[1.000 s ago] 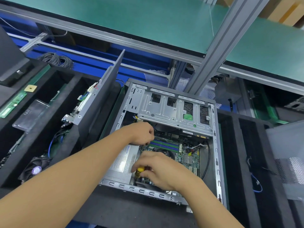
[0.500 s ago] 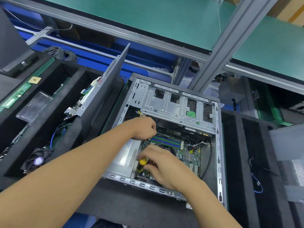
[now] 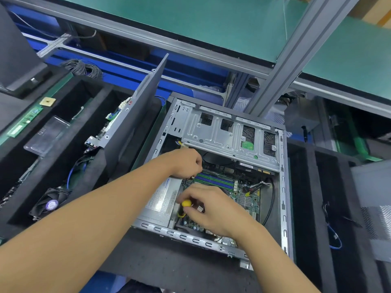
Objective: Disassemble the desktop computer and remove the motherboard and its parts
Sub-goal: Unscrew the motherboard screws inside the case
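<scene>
Basically nothing differs from half a second ago: both hands stay parked inside the open grey steel desktop case (image 3: 283, 187), maybe nudged a hair.

The right hand (image 3: 213, 212) has its fingers curled round the yellow-and-black screwdriver (image 3: 184, 206), handle up, tip hidden down by the near-left corner of the green motherboard (image 3: 247, 199). The left hand (image 3: 186, 163) is curled over the board's far-left edge, right by the blue and green memory slots (image 3: 218, 180). I can't tell if it's gripping anything.

The board still lies flat in the case bottom, with the silver power supply box (image 3: 163, 199) on its left and the silver drive cage (image 3: 224, 136) over the far end.

In the black foam tray (image 3: 101, 87) on the left:
- a black fan with a purple hub sticker (image 3: 50, 204)
- a clear plastic cover (image 3: 46, 134)
- a green memory stick (image 3: 25, 121)
- a small tan square chip (image 3: 47, 101)

A grey side panel (image 3: 137, 123) leans in that tray next to the case. A thin blue cable (image 3: 336, 237) lies in a foam slot on the right.

The power supply label has a blue word on top, too blurry to read.
</scene>
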The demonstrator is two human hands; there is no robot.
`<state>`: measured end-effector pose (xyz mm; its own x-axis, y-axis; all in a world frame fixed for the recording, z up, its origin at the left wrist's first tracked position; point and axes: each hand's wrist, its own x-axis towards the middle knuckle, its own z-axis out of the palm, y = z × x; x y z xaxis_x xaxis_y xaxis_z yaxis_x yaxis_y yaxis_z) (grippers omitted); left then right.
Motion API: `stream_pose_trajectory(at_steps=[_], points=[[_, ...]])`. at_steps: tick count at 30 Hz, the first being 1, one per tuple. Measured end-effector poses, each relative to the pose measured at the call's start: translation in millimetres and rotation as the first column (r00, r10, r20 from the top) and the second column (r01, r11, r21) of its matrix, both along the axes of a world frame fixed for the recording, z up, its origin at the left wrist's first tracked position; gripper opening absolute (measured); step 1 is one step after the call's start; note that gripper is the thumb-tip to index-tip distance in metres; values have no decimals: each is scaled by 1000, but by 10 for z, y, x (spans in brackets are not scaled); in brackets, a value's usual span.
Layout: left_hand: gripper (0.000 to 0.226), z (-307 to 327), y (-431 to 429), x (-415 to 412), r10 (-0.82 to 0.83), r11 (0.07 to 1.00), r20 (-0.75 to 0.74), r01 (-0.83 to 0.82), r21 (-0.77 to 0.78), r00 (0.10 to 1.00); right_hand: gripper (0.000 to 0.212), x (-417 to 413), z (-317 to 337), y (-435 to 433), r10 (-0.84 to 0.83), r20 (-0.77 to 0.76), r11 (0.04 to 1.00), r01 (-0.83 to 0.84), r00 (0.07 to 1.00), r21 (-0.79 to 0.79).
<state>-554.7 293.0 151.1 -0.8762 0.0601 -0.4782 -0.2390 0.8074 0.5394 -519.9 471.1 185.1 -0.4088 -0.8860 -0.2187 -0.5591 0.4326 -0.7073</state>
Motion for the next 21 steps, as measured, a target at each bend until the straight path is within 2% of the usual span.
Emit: stream_pose_trajectory(at_steps=[8,12,16,18,21], points=[[15,-20,-5,0,6,1000,-30,-6,-1,1000,29,-61,7,3,47,-15,999,-47,999,0],[16,-34,-5,-7,14,1000,-25,-13,8,1000,13,-42,-16,-5,31,-7,999,-31,999,-23],[15,-40,-11,-9,16,1000,-18,-16,27,1000,19,-27,-44,-33,5,-88,999,-9,996,-49],[15,-40,-17,-17,9,1000,-22,-9,16,1000,30,-42,-47,-38,-13,-45,1000,12,999,-21],[14,-47,-19,-32,-3,1000,-20,3,14,1000,28,-56,-43,-40,13,-35,1000,-13,999,4]])
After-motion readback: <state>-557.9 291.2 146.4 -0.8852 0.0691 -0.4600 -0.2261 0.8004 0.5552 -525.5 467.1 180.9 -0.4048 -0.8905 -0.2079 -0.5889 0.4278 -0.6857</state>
